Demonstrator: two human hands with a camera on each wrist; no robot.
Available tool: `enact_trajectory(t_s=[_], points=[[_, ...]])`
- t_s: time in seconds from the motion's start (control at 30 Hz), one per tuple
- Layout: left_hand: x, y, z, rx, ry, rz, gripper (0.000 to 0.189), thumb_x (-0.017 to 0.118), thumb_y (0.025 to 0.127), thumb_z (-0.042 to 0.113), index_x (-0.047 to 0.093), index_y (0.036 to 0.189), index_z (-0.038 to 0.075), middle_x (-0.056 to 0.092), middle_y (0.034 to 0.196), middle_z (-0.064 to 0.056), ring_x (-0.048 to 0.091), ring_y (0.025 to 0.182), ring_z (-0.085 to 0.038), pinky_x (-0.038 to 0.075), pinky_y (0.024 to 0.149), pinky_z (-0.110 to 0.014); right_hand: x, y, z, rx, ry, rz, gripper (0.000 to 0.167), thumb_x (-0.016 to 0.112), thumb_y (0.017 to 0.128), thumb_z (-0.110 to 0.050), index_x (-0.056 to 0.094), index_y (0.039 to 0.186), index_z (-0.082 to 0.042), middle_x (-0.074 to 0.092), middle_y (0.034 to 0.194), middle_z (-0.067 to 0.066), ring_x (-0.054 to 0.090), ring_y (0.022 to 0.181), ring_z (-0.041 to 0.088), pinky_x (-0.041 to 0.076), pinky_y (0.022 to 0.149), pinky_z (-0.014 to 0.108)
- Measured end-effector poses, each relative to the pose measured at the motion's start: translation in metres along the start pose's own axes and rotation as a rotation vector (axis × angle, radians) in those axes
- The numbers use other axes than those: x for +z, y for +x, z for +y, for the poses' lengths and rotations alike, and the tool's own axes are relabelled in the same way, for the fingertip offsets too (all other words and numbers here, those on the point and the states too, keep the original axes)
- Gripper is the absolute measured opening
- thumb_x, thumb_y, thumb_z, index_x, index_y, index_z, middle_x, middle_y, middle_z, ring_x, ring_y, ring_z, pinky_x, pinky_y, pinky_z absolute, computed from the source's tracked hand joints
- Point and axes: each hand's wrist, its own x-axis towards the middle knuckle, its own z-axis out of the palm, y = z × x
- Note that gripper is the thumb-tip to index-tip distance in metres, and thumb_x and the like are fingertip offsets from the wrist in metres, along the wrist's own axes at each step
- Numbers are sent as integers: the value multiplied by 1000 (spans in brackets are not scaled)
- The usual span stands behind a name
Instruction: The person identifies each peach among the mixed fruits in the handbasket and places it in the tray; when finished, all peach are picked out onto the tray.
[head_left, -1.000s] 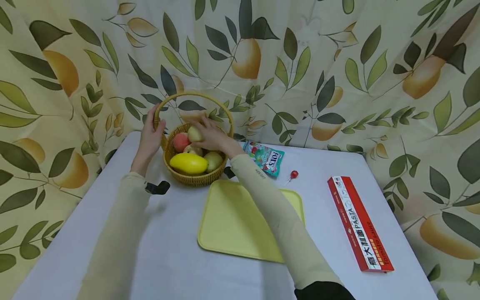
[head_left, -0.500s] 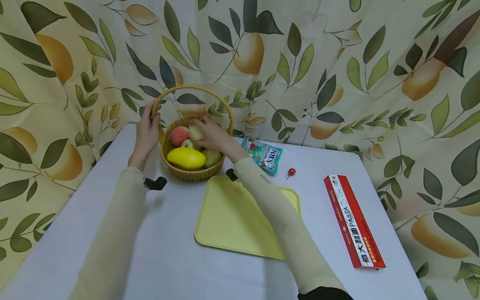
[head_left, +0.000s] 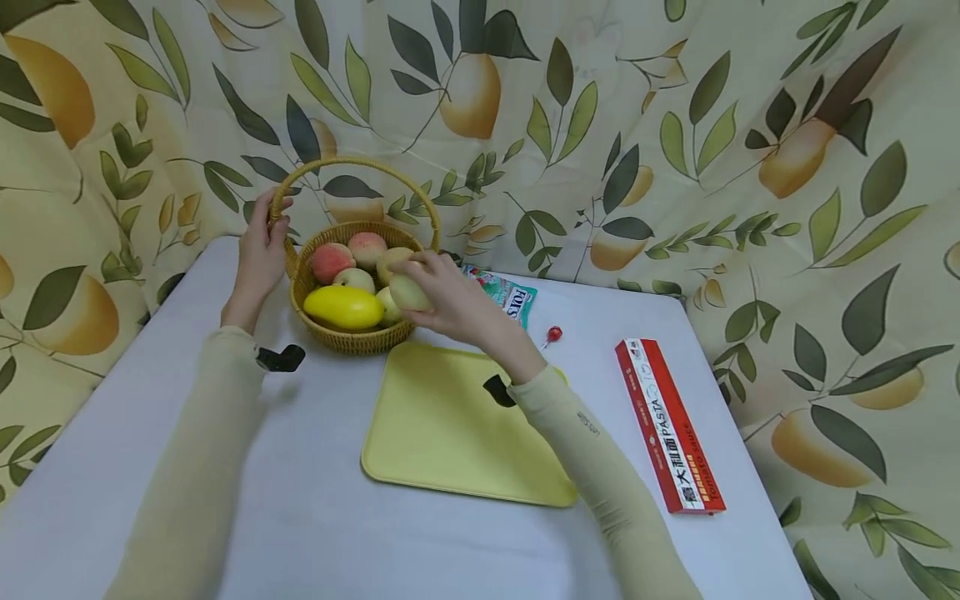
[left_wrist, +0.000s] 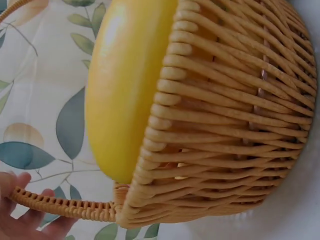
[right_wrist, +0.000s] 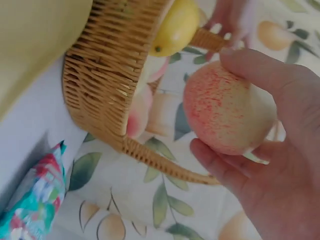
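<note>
My left hand [head_left: 258,262] grips the left side of the handle of a wicker basket [head_left: 352,342]. Curled around a pink-and-cream peach [right_wrist: 225,110], my right hand [head_left: 468,304] holds it over the basket's right rim; from the head the fruit's pale side shows. Inside the basket, a smooth yellow oblong fruit [head_left: 343,307] lies at the front, with pink peaches [head_left: 332,263] and paler round fruits [head_left: 354,280] behind and beside it. In the left wrist view, the yellow fruit rises above the woven rim and the left fingers [left_wrist: 55,227] wrap the handle.
A yellow tray [head_left: 457,425] lies in front of the basket, partly under the right forearm. Behind that arm is a teal FOX'S candy bag [head_left: 517,297], with a red lollipop [head_left: 553,334] beside it. A red pasta box [head_left: 670,425] lies at the right. A patterned curtain hangs behind.
My right hand has drawn the peach up from among the fruit, toward the basket's right rim and nearer to me, uncovering fruit behind. The left hand stays on the handle. The head view has shifted.
</note>
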Motion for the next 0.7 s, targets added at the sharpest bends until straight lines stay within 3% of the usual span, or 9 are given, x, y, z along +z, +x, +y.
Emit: enact_trajectory(t_s=[0.17, 0.33, 0.53, 0.7], points=[[-12, -3, -4, 17, 25, 43, 45, 37, 112, 15, 39, 154, 29, 55, 149, -10, 55, 138, -30, 44, 118, -39, 7, -39, -22, -16, 51, 15, 63, 75, 94, -39, 48, 150, -28, 50, 145, 4, 50, 127, 23, 59, 87, 38], [-13, -8, -9, -10, 6, 102, 43, 36, 112, 15, 42, 151, 32, 58, 143, -5, 60, 128, -14, 45, 118, -34, 17, -61, -31, 4, 87, -23, 62, 75, 94, -37, 48, 150, -27, 51, 144, 4, 51, 128, 22, 58, 90, 36], [1, -11, -12, -1, -110, 166, 41, 37, 111, 17, 45, 149, 30, 58, 132, 13, 59, 120, -2, 45, 117, -32, 20, -62, -23, 48, 71, -80, 64, 77, 92, -35, 49, 149, -25, 52, 146, 4, 50, 131, 23, 56, 96, 39], [21, -4, -3, 4, -127, 127, 42, 37, 111, 19, 42, 151, 31, 58, 138, 5, 60, 123, -7, 45, 117, -31, 23, -67, -10, 99, 83, -124, 67, 76, 92, -38, 46, 151, -24, 51, 148, 3, 49, 134, 22, 56, 99, 40]])
